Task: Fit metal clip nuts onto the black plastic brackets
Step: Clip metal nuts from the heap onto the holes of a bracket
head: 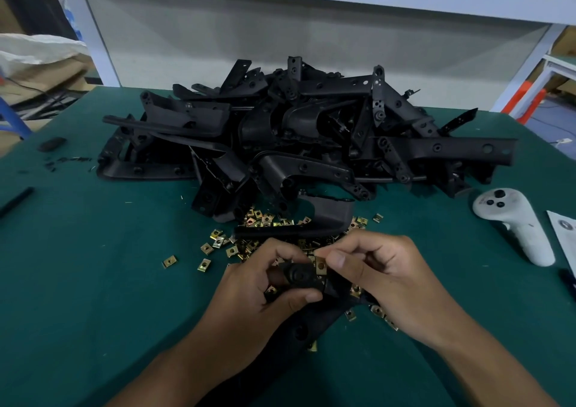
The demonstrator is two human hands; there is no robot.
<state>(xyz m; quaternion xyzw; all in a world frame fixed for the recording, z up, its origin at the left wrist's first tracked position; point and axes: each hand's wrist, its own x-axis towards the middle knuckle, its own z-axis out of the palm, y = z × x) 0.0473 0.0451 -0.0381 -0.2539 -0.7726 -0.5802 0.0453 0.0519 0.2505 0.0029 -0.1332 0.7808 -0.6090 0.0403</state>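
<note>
Two hands (311,282), one white controller (514,219)

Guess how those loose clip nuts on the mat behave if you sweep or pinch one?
The loose clip nuts look like thin folded metal, so probably light and prone to scatter when swept. Flat squarish shape suggests they slide on the green mat, not roll. Being small, one likely needs a fingertip pinch, as the right hand does.

A green table (93,282) stands under a white shelf frame (93,32).
</note>
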